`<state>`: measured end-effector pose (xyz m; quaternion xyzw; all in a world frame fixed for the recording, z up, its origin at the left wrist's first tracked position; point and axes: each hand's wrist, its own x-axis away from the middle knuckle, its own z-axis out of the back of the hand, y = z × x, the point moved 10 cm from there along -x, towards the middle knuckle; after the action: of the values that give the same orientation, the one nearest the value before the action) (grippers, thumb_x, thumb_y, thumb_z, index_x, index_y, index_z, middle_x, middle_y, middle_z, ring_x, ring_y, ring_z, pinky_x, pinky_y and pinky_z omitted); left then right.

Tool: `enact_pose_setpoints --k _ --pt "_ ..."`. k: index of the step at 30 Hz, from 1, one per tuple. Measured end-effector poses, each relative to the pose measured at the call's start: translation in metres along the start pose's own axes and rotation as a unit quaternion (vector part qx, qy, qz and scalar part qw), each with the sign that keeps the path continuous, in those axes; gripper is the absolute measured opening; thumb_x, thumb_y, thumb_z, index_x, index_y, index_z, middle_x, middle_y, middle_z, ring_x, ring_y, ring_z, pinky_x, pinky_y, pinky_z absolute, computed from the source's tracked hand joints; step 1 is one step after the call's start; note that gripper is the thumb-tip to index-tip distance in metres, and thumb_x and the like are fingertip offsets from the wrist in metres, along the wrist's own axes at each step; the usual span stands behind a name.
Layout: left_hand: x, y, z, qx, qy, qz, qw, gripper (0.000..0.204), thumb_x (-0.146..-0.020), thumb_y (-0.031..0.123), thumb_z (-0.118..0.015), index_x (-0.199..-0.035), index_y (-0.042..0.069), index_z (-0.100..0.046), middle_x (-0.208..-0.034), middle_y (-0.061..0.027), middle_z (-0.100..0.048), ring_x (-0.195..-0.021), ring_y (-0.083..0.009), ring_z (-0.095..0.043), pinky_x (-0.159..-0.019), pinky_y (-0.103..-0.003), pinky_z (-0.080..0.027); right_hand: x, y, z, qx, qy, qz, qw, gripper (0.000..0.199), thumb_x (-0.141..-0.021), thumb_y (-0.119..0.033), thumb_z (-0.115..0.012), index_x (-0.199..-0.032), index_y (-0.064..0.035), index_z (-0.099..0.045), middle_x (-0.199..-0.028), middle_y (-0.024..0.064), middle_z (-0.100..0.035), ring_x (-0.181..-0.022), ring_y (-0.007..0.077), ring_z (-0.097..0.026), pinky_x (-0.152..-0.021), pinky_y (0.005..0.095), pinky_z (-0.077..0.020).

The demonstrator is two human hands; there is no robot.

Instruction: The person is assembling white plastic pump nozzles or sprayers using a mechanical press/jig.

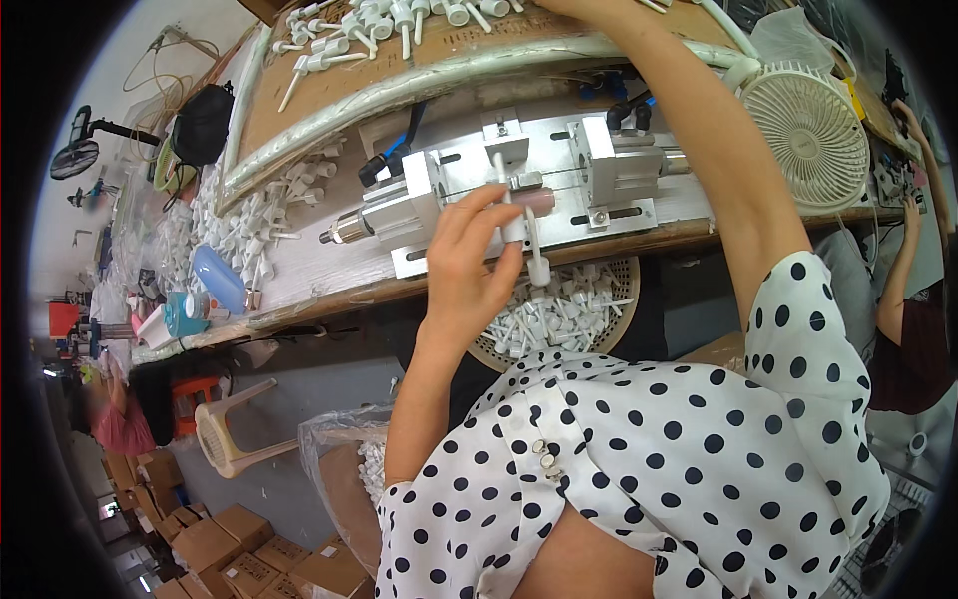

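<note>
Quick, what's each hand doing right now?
Left hand: closed on a white pump nozzle at the metal jig.
Right hand: reaching up, out of view.

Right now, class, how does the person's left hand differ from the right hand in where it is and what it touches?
The left hand is at the metal press at the bench edge, fingers pinching a white pump piece; the right hand reaches far up to the tray of white pump pieces, its fingers cut off from view. Both arms are bare.

a white desk fan (pixel 810 132), a blue bottle (pixel 219 279) and cardboard boxes (pixel 232 549) lie around.
</note>
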<state>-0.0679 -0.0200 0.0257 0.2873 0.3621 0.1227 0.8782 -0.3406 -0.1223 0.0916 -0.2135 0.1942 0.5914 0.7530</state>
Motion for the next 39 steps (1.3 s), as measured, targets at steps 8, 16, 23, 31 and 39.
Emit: enact_pose_setpoints --k 8,16,23,31,39 --pt "-0.007 0.011 -0.023 -0.079 -0.069 -0.028 0.994 0.031 -0.066 -0.001 -0.06 -0.097 0.002 -0.055 -0.11 -0.013 -0.054 -0.093 -0.0317 -0.053 -0.08 -0.038 -0.044 0.057 -0.024 0.033 0.03 -0.075 0.036 0.996 0.021 -0.074 -0.02 -0.055 -0.084 -0.0035 -0.064 -0.078 0.0205 -0.062 -0.075 0.0368 -0.058 -0.069 0.0437 -0.0457" --pt "-0.007 0.013 -0.026 -0.14 -0.084 -0.023 0.986 0.031 -0.067 -0.001 -0.06 -0.097 0.002 -0.053 -0.111 -0.0137 -0.052 -0.092 -0.0325 -0.055 -0.076 -0.038 -0.045 0.079 0.012 0.048 -0.146 -0.028 -0.058 0.987 0.025 -0.076 -0.026 -0.06 -0.086 -0.0032 -0.062 -0.081 0.0163 -0.062 -0.078 0.0305 -0.059 -0.07 0.0384 -0.045" --pt "-0.063 0.003 0.004 -0.053 -0.095 -0.1 0.989 0.024 -0.073 0.002 -0.061 -0.096 0.004 -0.06 -0.089 -0.0098 -0.062 -0.083 -0.0224 -0.059 -0.07 -0.032 -0.047 0.091 -0.002 0.062 -0.053 0.048 0.001 0.997 0.02 -0.074 -0.019 -0.06 -0.087 -0.0044 -0.06 -0.093 0.0168 -0.057 -0.087 0.0329 -0.054 -0.077 0.0401 -0.0426" --pt "-0.196 -0.108 0.031 -0.371 -0.094 -0.104 0.918 0.024 -0.07 -0.001 -0.052 -0.086 0.011 -0.065 -0.086 -0.0123 -0.059 -0.086 -0.0302 -0.057 -0.071 -0.04 -0.046 0.067 0.007 0.042 0.034 -0.045 -0.042 0.998 0.021 -0.069 -0.02 -0.062 -0.079 -0.0024 -0.062 -0.077 0.0185 -0.06 -0.075 0.0361 -0.057 -0.068 0.0421 -0.0453" --pt "-0.176 -0.073 0.044 -0.313 -0.015 -0.198 0.929 0.014 -0.078 0.01 -0.059 -0.091 0.008 -0.061 -0.086 -0.0087 -0.06 -0.081 -0.0262 -0.056 -0.073 -0.035 -0.045 0.082 0.029 0.053 -0.419 -0.093 -0.189 0.883 0.025 -0.078 -0.028 -0.064 -0.081 -0.0029 -0.066 -0.074 0.0029 -0.063 -0.068 0.0119 -0.056 -0.064 0.0254 -0.0423"
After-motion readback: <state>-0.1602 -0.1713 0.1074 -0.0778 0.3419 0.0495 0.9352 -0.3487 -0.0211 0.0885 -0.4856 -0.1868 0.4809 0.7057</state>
